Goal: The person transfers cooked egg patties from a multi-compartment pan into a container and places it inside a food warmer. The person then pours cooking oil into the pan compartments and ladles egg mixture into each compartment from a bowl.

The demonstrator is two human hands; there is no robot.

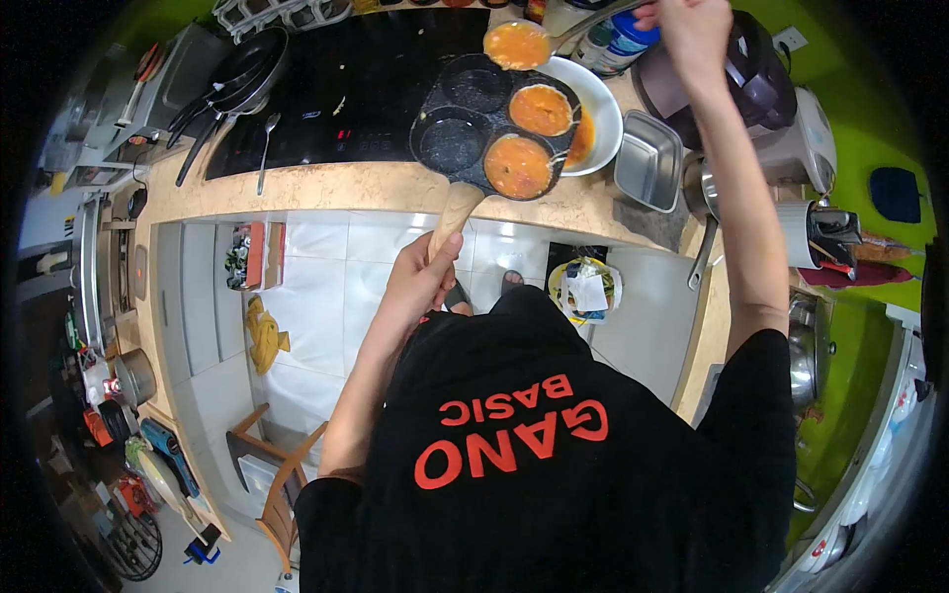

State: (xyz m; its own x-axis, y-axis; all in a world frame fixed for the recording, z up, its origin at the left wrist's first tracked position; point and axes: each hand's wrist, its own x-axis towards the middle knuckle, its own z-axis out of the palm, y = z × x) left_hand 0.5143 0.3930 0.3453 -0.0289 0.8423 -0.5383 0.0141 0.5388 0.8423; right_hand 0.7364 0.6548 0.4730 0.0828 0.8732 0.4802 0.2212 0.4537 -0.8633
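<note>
My left hand [425, 275] is wrapped round the wooden handle [455, 215] of a dark four-hole pan [452, 99]. Orange-red mixture fills the two right holes of the pan; the two left ones hold none. At the top, my right hand [682, 30] is closed on the handle of a ladle [518, 45], whose bowl is full of the same mixture and hangs over the pan's far edge. A white bowl [605, 117] with more of the mixture stands partly behind the pan's right side.
A black cooktop [381, 59] lies under and left of the pan. Stacked black pans [259, 64] and a fork [265, 153] are at the left. Right of the bowl are a metal container [647, 158], a blue-lidded tub [633, 35] and a dark cooker [756, 74].
</note>
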